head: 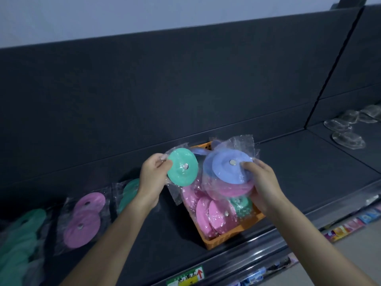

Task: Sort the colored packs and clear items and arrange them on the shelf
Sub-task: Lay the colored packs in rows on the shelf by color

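The left hand [153,174] pinches a green pack [182,170]; the right hand [261,182] grips a blue pack [226,170] and a pink pack [237,190] above the basket [226,237] near the shelf's [309,174] front edge.

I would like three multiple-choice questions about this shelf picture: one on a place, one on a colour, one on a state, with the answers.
1. Where do the clear items lie?
A. on the shelf, right of the basket
B. inside the basket
C. on the floor

2. What colour is the pack in the left hand?
A. pink
B. green
C. blue

3. What does the right hand do?
A. hangs empty
B. lies flat on the shelf
C. grips packs, a blue pack on top

Answers: 1 A, they sit on the dark board at far right; 2 B, the disc it holds is green; 3 C, it is curled round the wrapped bundle.
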A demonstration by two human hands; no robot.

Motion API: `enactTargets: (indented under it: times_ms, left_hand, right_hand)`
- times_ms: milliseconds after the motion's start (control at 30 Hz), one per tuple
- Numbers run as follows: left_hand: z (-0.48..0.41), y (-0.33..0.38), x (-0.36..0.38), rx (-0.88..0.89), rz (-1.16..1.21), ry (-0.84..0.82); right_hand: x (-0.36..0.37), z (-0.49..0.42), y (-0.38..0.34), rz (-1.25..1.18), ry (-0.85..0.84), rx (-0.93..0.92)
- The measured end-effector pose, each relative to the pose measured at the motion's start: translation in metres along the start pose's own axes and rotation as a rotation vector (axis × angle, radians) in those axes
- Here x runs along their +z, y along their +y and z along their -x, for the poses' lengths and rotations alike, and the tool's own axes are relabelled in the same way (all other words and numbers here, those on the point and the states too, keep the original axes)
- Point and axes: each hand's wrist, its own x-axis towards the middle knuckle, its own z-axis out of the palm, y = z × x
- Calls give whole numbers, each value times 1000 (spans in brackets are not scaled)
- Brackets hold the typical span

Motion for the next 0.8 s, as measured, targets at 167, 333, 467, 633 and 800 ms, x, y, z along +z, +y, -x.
enactTargets:
  times_ms: [167, 333, 467, 633, 800]
  left_hand:
    - [6, 1, -19, -24, 130, 103]
    - [14, -4, -43, -49, 184, 173]
    - [19, -10, -67, -83, 134, 187]
    - [26, -25, -105, -150, 108, 227]
    - [47, -39, -145, -229, 150, 198]
  right_hand:
    - [13, 0, 6, -87, -109, 33]
    - [33, 10, 12, -99, -182, 54]
    - [55, 21, 19, -11, -206, 38]
    - [85, 34, 36, 52, -250, 73]
    - [112, 46, 60, 104, -263, 127]
